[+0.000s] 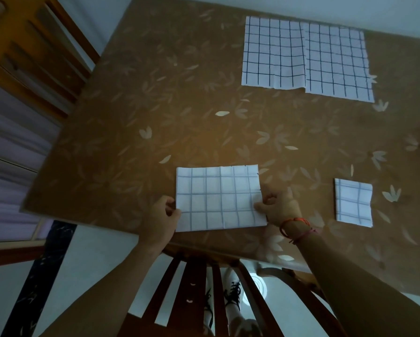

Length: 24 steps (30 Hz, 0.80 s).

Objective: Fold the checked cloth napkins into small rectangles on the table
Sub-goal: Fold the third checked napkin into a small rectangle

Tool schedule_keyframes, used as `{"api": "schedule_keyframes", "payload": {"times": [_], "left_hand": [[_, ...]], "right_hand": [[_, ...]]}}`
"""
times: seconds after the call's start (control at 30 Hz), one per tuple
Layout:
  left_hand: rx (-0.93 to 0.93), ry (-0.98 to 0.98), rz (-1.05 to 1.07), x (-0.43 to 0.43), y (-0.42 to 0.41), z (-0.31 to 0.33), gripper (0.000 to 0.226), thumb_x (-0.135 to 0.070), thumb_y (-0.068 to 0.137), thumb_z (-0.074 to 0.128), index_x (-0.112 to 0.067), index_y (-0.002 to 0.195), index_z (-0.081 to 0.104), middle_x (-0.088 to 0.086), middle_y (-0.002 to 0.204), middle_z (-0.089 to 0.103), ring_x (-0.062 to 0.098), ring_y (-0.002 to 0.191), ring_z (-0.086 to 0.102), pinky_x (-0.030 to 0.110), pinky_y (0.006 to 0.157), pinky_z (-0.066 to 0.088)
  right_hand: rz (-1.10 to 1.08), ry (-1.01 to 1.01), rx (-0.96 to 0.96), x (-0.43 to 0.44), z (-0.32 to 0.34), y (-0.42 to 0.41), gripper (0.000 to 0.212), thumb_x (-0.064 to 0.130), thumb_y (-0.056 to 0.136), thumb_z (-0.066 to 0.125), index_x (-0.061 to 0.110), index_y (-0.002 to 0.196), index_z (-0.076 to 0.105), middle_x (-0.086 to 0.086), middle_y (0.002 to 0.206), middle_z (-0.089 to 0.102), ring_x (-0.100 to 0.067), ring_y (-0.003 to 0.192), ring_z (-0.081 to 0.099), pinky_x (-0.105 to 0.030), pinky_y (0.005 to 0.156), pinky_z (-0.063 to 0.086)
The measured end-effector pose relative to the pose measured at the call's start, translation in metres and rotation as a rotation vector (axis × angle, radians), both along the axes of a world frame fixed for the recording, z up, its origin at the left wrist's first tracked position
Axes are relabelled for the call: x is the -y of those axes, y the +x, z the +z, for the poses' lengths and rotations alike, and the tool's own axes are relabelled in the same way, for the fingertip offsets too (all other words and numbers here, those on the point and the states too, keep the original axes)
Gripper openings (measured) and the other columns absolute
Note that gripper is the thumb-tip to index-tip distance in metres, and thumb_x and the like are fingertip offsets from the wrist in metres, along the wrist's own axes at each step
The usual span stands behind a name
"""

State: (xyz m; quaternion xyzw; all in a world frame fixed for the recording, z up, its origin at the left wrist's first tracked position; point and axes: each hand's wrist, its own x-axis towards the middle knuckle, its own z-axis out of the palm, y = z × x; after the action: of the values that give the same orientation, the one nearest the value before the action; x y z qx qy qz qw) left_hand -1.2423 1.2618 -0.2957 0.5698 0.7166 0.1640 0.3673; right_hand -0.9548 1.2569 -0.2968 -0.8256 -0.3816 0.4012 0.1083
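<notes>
Left hand (160, 215) and right hand (280, 210) each pinch a side edge of one half-folded napkin (220, 198) at the table's (179, 105) near edge. One small folded napkin (353, 203) lies to the right; two spread napkins (273, 53) (338, 62) touch side by side beyond.

The desk (155, 105), brown with a pale leaf print, carries two open napkins at the far side, the left open napkin (273, 52) touching the right open napkin (338, 62). A half-folded napkin (218, 198) lies at the near edge, with a small folded napkin (353, 203) apart to its right.
</notes>
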Motion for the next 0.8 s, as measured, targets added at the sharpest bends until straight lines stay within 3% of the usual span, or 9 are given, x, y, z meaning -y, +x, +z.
{"api": "schedule_keyframes", "payload": {"times": [0.1,0.23,0.27,0.4,0.5,0.63,0.7,0.8], "left_hand": [[-0.094,0.050,-0.085,0.001,-0.001,-0.001,0.035,-0.026,0.089,0.064,-0.017,0.120,0.050,-0.004,0.094,0.054,0.010,0.080,0.054,0.020,0.061,0.043],[-0.349,0.388,-0.430,-0.004,0.001,-0.009,0.041,-0.020,0.082,0.069,-0.009,0.119,0.055,0.009,0.116,0.056,0.025,0.107,0.054,0.038,0.085,0.051],[-0.387,0.423,-0.509,-0.007,0.003,-0.012,0.044,-0.020,0.083,0.069,-0.007,0.123,0.055,0.012,0.125,0.055,0.027,0.116,0.052,0.041,0.094,0.050],[-0.510,0.378,-0.706,-0.020,0.005,-0.026,0.058,-0.034,0.097,0.042,-0.002,0.145,0.034,0.016,0.155,0.028,0.027,0.144,0.025,0.041,0.115,0.023],[-0.576,0.261,-0.728,-0.026,0.001,-0.035,0.069,-0.046,0.095,0.020,-0.005,0.151,0.020,0.012,0.160,0.014,0.022,0.148,0.009,0.043,0.118,0.013],[-0.609,0.257,-0.740,-0.025,-0.001,-0.041,0.070,-0.049,0.096,0.018,-0.006,0.152,0.017,0.011,0.160,0.010,0.022,0.148,0.005,0.045,0.118,0.011],[-0.610,0.263,-0.734,-0.024,-0.001,-0.042,0.070,-0.049,0.096,0.018,-0.006,0.152,0.015,0.010,0.161,0.009,0.021,0.148,0.003,0.046,0.118,0.010],[-0.611,0.262,-0.728,-0.023,0.000,-0.044,0.071,-0.049,0.096,0.017,-0.007,0.152,0.013,0.009,0.161,0.004,0.020,0.149,-0.001,0.047,0.119,0.008]], "right_hand": [[-0.026,0.025,-0.014,0.002,0.002,0.000,0.023,0.025,0.077,0.078,0.019,0.082,0.056,0.003,0.081,0.061,-0.017,0.076,0.058,-0.025,0.059,0.046],[-0.039,-0.087,-0.061,0.012,-0.020,0.007,0.037,0.039,0.059,0.087,0.025,0.079,0.059,0.000,0.089,0.068,-0.015,0.074,0.061,-0.032,0.061,0.052],[-0.025,-0.050,-0.030,0.011,-0.018,0.005,0.033,0.036,0.062,0.085,0.024,0.082,0.061,0.000,0.088,0.068,-0.016,0.075,0.062,-0.032,0.061,0.053],[0.005,0.062,0.039,0.002,0.006,-0.006,0.026,0.026,0.075,0.077,0.017,0.095,0.063,0.001,0.090,0.068,-0.020,0.084,0.064,-0.033,0.072,0.056],[0.007,0.063,0.050,0.003,0.004,-0.007,0.027,0.025,0.074,0.077,0.016,0.095,0.063,0.000,0.092,0.068,-0.021,0.087,0.065,-0.034,0.074,0.056],[0.019,0.068,0.083,0.004,0.010,-0.010,0.031,0.027,0.076,0.076,0.016,0.099,0.060,0.005,0.090,0.061,-0.022,0.089,0.064,-0.036,0.074,0.055],[0.071,0.102,0.224,0.009,0.012,-0.013,0.038,0.036,0.077,0.073,0.018,0.106,0.056,0.006,0.092,0.054,-0.023,0.089,0.061,-0.041,0.075,0.055],[0.317,0.331,0.462,0.018,0.013,-0.030,0.047,0.044,0.084,0.062,0.016,0.121,0.054,-0.008,0.111,0.053,-0.027,0.098,0.053,-0.046,0.082,0.052]]}}
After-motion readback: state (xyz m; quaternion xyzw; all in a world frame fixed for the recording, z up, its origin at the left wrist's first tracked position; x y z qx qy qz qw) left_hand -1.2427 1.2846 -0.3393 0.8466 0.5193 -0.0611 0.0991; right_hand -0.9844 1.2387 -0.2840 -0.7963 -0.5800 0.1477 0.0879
